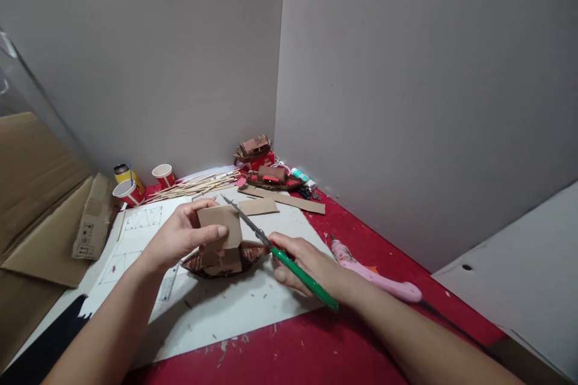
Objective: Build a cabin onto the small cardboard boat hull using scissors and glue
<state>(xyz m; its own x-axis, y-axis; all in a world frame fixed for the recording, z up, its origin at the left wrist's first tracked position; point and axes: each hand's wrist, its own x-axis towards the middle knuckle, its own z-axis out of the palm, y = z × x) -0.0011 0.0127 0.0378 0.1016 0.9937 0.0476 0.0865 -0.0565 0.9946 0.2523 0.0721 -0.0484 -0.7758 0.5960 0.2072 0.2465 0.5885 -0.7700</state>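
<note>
My left hand (183, 233) pinches a bent piece of cardboard (221, 225) between thumb and fingers. Below and partly behind it sits a small model boat (255, 254) with a dark brown hull, on white paper. Cardboard also shows inside the hull; I cannot tell whether it is joined to the piece in my hand. My right hand (298, 261) is wrapped round a pair of scissors with green handles (309, 280). Their blades point up and left, close by the cardboard's right edge.
A pink hot glue gun (379, 277) lies to the right on the red tablecloth (280, 349). Behind are cardboard strips (289, 198), thin wooden sticks (198, 185), two finished-looking model boats (271, 177) and paper cups (163, 174). Large cardboard (40, 192) stands at left.
</note>
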